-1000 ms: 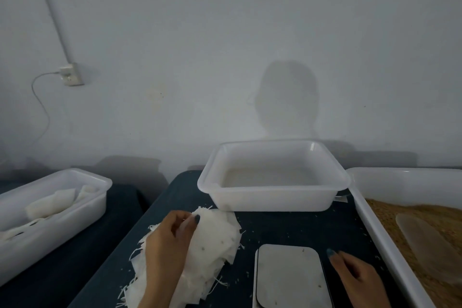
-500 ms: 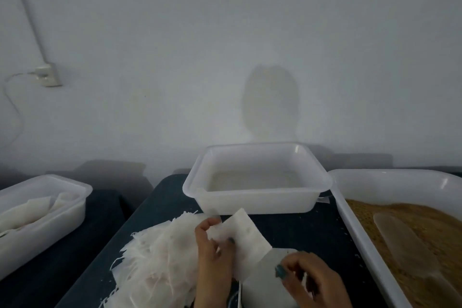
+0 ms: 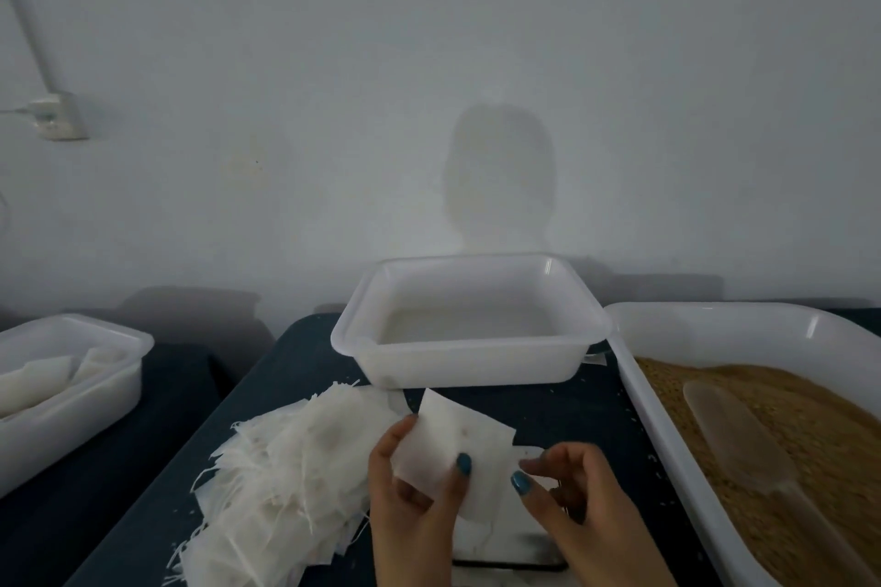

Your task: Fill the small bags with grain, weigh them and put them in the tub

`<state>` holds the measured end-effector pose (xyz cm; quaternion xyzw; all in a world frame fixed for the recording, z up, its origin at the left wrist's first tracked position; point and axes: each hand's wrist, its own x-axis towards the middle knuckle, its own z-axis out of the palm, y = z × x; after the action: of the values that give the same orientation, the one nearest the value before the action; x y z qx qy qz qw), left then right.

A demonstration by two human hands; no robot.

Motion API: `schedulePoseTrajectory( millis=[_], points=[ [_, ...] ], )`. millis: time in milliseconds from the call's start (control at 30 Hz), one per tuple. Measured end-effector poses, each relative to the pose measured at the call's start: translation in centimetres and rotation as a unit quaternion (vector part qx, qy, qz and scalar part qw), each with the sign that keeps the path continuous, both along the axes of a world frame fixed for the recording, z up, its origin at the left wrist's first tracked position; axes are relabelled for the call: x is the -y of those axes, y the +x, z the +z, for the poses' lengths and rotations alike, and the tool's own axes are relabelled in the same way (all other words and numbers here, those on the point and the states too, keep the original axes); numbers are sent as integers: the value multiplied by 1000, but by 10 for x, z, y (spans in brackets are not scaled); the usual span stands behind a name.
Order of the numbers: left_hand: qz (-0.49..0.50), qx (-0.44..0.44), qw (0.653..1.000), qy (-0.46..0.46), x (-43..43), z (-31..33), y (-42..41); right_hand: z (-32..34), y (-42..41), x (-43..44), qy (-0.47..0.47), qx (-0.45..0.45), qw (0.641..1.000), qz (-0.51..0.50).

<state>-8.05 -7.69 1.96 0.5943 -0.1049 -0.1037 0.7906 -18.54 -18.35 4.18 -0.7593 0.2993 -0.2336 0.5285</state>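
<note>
Pinching the small bag [image 3: 455, 434] over the scale [image 3: 517, 539], left hand [image 3: 410, 515] holds its near edge, right hand [image 3: 586, 505] its right edge; limp and featherlight, it probably wants parting at the mouth.

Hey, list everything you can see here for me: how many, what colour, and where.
small bag: one, white, held over the scale
bag pile: one heap, white, on the table left of the hands
middle tub: one, white, back centre of the table
left tub: one, white, far left, holds white bags
tray: one, white, right side
grain: brown, in the tray
scoop: one, translucent, lying on the grain
scale: one, pale, under the hands
table: one, dark blue
wall socket: one, white, upper left
left hand: pinches the small bag
right hand: pinches the bag's right edge
</note>
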Motion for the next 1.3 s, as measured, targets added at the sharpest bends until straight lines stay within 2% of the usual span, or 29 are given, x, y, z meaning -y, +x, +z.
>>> schedulePoseTrajectory(
  millis=[100,233,533,700,900,1033,1100,1167,1233,1300],
  points=[
    [5,-14,1000,-21,3,-1,-4,-5,3,-1,40,1,999,26],
    [8,-49,998,-46,6,-4,-10,-8,4,-2,32,19,999,33],
    [-6,-52,997,-61,0,-6,-21,-18,-1,-2,34,56,997,38],
    [-13,-57,996,-63,-4,-9,-27,-17,-6,-5,-27,42,997,59],
    [-19,8,1000,-20,-12,-13,-25,-14,-15,-3,-117,34,992,31],
    [-76,110,990,44,-22,-17,-23,-9,-22,-3,-138,62,987,50],
    [-123,223,957,136,-26,-19,-21,-8,-25,-5,-138,80,985,69],
    [-144,365,886,247,-29,-18,-18,-7,-27,-5,-146,90,982,84],
    [-156,471,818,291,-29,-16,-16,-6,-29,-6,-150,99,979,91],
    [-169,523,777,307,-25,-12,-18,-5,-29,-7,-153,102,979,92]
  ],
)
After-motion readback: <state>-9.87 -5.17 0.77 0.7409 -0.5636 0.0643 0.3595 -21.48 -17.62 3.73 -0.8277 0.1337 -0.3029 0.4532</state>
